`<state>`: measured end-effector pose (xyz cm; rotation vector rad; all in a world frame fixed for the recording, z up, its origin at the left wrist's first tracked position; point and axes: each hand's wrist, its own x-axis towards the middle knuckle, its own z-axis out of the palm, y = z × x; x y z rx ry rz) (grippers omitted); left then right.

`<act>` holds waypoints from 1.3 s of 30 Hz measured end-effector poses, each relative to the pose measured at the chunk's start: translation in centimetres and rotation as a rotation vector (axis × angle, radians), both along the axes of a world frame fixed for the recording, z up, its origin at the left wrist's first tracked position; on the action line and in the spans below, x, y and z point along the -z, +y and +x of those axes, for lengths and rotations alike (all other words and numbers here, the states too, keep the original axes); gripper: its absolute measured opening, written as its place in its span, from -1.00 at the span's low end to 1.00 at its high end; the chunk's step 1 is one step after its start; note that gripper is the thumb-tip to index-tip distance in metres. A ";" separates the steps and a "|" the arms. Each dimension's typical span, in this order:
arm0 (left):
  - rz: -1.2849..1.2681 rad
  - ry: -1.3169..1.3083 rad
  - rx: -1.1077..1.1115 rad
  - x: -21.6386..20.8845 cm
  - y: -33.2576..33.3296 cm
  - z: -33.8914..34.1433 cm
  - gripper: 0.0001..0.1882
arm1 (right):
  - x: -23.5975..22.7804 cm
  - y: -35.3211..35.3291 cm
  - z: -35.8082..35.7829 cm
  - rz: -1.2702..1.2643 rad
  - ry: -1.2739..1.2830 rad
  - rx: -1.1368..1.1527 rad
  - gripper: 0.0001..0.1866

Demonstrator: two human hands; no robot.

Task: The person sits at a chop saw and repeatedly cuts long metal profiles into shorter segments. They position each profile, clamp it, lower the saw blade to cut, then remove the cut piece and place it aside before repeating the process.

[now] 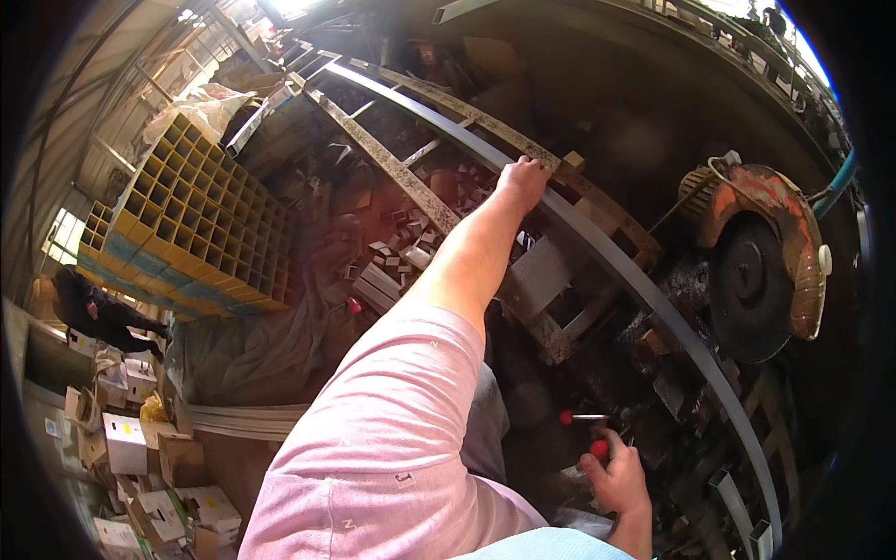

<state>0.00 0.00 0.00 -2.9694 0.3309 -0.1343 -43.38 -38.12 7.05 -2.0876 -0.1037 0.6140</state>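
My left hand (525,182) reaches far forward, its fingers closed over a long grey metal bar (611,259). The bar runs from the far end of a ladder-like steel rack (373,147) past my hand, down to the lower right. Low on the right, my right hand (621,478) is closed round a red ball knob (599,449). Just beyond it a second red knob (566,417) sits on a short metal rod. What the knobs are fixed to is lost in shadow.
To the right stands a cutting saw with a dark round disc (747,280) and worn orange guard (779,201). Short cut metal pieces (383,280) lie left of the rack. Stacked yellow square tubes (201,219), cardboard boxes (126,443) and another person (98,313) are at left.
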 end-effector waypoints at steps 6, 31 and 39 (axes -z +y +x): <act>0.014 -0.017 0.025 -0.8 2.8 0.7 -0.46 | -0.1 0.0 1.2 -0.004 0.046 -0.056 -0.26; -0.713 -0.244 0.200 -5.6 8.1 -38.6 -0.41 | 0.6 -1.7 1.3 0.415 0.491 -0.065 -0.48; -0.691 -0.448 -0.077 -5.3 8.2 -55.0 -0.67 | 6.3 -6.5 2.6 0.462 0.505 -0.149 -0.51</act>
